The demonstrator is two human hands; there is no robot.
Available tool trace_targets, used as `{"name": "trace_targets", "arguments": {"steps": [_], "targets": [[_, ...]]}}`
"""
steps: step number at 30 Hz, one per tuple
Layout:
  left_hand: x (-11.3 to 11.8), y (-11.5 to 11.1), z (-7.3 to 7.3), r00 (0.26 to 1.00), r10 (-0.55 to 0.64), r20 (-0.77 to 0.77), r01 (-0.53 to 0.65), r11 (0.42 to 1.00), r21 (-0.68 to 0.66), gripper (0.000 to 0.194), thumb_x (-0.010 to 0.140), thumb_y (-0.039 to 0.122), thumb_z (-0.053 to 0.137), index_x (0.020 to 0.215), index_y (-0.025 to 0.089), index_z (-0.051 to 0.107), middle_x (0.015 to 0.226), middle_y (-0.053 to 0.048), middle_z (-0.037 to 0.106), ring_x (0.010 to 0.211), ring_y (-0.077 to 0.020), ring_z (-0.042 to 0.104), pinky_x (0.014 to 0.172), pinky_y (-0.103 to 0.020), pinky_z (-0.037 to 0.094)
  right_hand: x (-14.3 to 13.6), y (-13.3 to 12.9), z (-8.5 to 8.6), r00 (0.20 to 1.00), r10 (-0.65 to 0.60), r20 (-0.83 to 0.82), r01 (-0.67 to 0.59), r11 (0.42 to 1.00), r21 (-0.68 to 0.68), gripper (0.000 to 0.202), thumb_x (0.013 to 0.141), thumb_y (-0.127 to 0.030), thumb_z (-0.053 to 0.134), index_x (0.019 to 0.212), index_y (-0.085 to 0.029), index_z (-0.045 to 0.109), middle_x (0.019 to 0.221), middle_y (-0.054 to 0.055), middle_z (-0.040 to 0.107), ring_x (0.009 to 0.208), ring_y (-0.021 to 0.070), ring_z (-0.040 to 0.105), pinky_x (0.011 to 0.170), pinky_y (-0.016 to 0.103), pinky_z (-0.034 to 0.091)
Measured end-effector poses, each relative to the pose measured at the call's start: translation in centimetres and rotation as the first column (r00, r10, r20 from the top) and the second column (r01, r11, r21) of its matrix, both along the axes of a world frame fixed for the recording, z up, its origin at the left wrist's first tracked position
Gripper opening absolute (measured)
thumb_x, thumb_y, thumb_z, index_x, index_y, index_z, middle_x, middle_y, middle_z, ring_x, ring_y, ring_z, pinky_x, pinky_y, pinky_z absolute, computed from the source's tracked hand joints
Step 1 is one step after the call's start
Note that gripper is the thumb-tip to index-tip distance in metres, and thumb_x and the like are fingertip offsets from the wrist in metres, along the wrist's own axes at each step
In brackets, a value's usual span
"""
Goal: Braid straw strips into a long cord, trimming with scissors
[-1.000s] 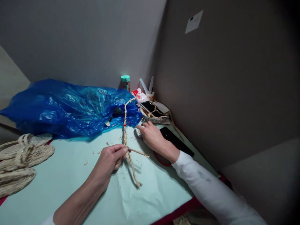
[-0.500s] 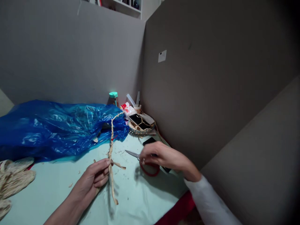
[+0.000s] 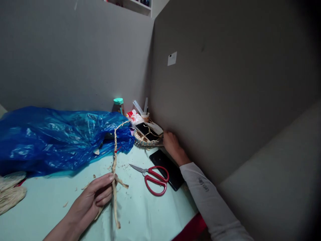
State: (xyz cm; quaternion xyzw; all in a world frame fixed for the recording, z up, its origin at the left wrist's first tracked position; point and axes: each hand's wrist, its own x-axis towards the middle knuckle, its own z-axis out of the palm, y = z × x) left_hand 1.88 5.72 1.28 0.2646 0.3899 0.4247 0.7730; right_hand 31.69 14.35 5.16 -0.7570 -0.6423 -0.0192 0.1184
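Between the thumb and fingers of my left hand (image 3: 94, 197) is a braided cord of pale, straw-like fibre (image 3: 115, 160). Its plait rises and bends toward the basket, with a small red tie partway up, and loose strands hang below my grip. My right hand (image 3: 172, 147) reaches to the right side of a shallow woven basket (image 3: 145, 144), close to the grey wall. Its fingertips are hidden, so whether they hold anything does not show. Red-handled scissors (image 3: 155, 180) lie on the table with blades apart, beside a black phone (image 3: 168, 170).
A crumpled blue plastic bag (image 3: 62, 140) spreads along the back left. The basket holds another phone (image 3: 147, 131) and fibre strips. Behind stand a green-lidded jar (image 3: 118, 105) and a small cup (image 3: 145, 116). A pale fibre bundle (image 3: 12, 197) lies far left. Grey partitions enclose the corner.
My right hand has moved from over the scissors' handles, up and away to the basket's right side. The scissors now lie uncovered on the table. My left hand still holds the braided cord.
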Motion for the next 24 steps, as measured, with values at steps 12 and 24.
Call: {"name": "trace_targets", "arguments": {"steps": [12, 24], "targets": [[-1.3, 0.4, -1.1, 0.993, 0.094, -0.071, -0.102, 0.988, -0.115, 0.028, 0.057, 0.018, 0.084, 0.078, 0.009, 0.067, 0.055, 0.008, 0.036, 0.042, 0.0005, 0.018, 0.035, -0.014, 0.019, 0.0, -1.0, 0.7, 0.997, -0.068, 0.037, 0.065, 0.996, 0.059, 0.026, 0.091, -0.007, 0.037, 0.105, -0.008, 0.06, 0.098, 0.02, 0.067, 0.091, 0.0246, 0.066, 0.075, 0.03, 0.045], [-0.8, 0.2, -0.3, 0.971, -0.05, -0.236, 0.044, 0.999, -0.031, 0.026, 0.069, 0.036, 0.077, 0.071, 0.013, 0.064, 0.049, 0.009, 0.029, 0.042, -0.0017, 0.017, 0.041, -0.018, 0.013, -4.4, -5.2, 2.0, -0.028, 0.134, -0.991, -0.539, 0.832, 0.128, 0.019, 0.092, -0.034, 0.054, 0.09, -0.016, 0.057, 0.071, -0.001, 0.053, 0.052, 0.0059, 0.042, 0.051, 0.019, 0.033]]}}
